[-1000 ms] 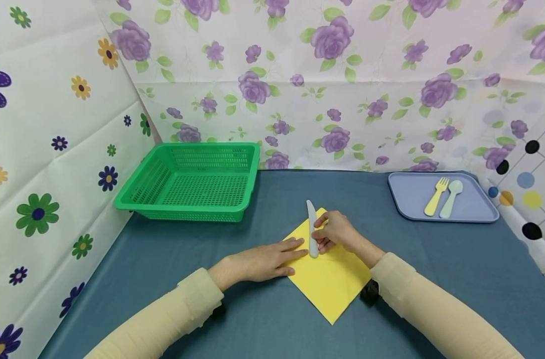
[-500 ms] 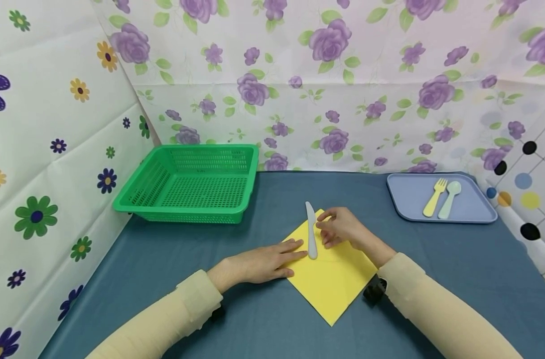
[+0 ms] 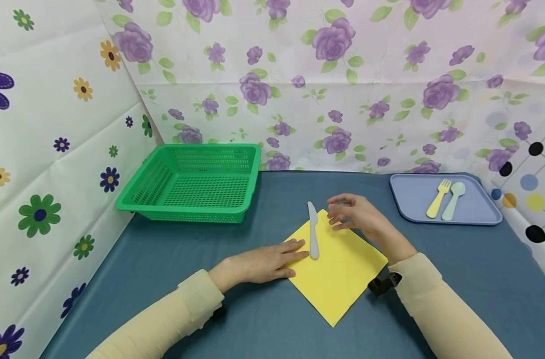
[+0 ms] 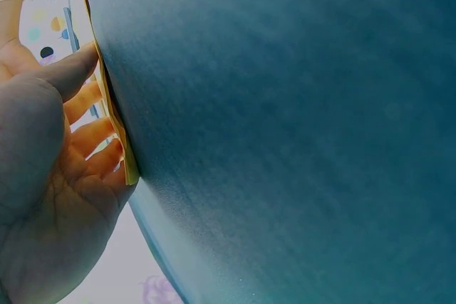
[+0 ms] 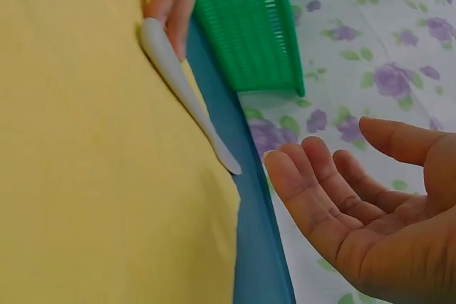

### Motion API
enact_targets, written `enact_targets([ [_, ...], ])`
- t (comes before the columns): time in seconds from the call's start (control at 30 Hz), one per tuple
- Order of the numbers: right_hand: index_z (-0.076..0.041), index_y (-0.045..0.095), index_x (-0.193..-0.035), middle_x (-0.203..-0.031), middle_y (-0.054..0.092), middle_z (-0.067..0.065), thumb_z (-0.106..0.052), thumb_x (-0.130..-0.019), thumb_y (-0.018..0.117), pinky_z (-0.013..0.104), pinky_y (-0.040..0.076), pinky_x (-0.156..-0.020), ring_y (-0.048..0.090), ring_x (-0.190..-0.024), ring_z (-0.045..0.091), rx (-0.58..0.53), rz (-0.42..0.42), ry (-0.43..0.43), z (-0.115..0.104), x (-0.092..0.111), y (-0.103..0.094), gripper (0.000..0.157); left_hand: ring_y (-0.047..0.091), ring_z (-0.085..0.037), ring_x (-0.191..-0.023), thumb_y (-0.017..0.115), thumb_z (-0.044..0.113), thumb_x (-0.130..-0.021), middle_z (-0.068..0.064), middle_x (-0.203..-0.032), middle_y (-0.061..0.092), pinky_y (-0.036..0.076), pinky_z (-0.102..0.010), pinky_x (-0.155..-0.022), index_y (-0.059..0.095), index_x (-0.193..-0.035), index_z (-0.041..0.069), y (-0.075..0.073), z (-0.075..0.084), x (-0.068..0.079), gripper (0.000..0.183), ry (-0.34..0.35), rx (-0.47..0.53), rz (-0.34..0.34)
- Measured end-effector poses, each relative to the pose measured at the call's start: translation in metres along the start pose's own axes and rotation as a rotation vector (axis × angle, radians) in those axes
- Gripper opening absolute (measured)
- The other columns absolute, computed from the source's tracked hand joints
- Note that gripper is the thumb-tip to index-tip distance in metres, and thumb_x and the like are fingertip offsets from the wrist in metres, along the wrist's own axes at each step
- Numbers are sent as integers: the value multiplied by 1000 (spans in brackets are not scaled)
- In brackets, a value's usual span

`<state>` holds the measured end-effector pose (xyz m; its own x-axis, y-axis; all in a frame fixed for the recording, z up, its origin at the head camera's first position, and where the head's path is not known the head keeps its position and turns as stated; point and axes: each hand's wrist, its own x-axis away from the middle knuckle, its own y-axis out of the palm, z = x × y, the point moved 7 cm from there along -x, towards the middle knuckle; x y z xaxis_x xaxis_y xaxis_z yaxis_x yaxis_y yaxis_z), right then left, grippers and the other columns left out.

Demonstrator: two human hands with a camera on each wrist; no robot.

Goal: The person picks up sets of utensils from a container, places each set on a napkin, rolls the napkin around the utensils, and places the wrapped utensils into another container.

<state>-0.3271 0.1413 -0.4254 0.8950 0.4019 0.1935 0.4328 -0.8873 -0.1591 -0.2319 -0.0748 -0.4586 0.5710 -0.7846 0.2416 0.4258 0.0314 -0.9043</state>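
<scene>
We see a yellow napkin (image 3: 340, 279) lying cornerwise on the blue table (image 3: 272, 319), and a pale knife (image 3: 314, 239) on its far left part, the blade's tip reaching just past the napkin's far-left edge and the handle end resting on the cloth. Our left hand (image 3: 261, 263) rests on the napkin's left corner, its fingers relaxed and spread, the fingertips right beside the knife's handle; we cannot tell whether they touch it. Our right hand (image 3: 359, 215) is raised at the napkin's far-right edge, apart from the knife, with loosely bent fingers and the thumb standing away from them. Beyond the napkin to the left we have a green basket (image 3: 183, 207). Beyond it to the right sits a bluish tray (image 3: 411, 194), where a yellow fork (image 3: 438, 198) and a pale green spoon (image 3: 453, 201) lie side by side. Behind the napkin and table hangs a flowered sheet (image 3: 380, 65).
</scene>
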Motion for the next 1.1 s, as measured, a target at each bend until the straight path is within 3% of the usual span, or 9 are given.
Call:
enact_targets([
  [0.2, 2, 50, -145, -121, 63, 24, -25, -108, 61, 53, 56, -99, 67, -109, 38, -39, 18, -55, -6, 4, -17, 47, 13, -15, -160, 48, 39, -112, 2, -174, 15, 25, -35, -126, 28, -167, 25, 0, -1, 1, 60, -5, 5, 4],
  [0.4, -1, 51, -146, -117, 68, 14, -29, -109, 58, 44, 58, -98, 69, -108, 29, -51, 33, -118, -5, 9, -34, 46, 11, -14, -160, 47, 40, -112, 2, -174, 14, 24, -35, -126, 26, -167, 26, 1, 0, 0, 60, -1, 3, -4],
  [0.63, -9, 55, -141, -113, 71, 6, -34, -107, 62, 46, 55, -102, 68, -112, 31, -103, 65, -126, -7, 16, -50, 43, 13, -17, -160, 48, 39, -112, -1, -174, 15, 25, -35, -126, 27, -167, 24, 1, 1, -1, 61, 16, -4, 0],
  [0.77, -10, 58, -138, -111, 72, 5, -29, -107, 63, 43, 57, -100, 69, -109, 28, -142, 84, -145, -8, 18, -60, 37, 13, -18, -160, 48, 38, -112, -3, -174, 16, 25, -36, -126, 28, -167, 22, 1, 1, -1, 61, 25, -4, 5],
  [1.1, -12, 62, -134, -113, 72, 0, -23, -106, 64, 28, 58, -92, 69, -106, 17, -188, 233, -260, -10, 28, -96, 31, 13, -17, -160, 48, 39, -112, -1, -174, 15, 26, -35, -126, 27, -167, 24, 1, -1, 0, 61, 20, -25, 4],
])
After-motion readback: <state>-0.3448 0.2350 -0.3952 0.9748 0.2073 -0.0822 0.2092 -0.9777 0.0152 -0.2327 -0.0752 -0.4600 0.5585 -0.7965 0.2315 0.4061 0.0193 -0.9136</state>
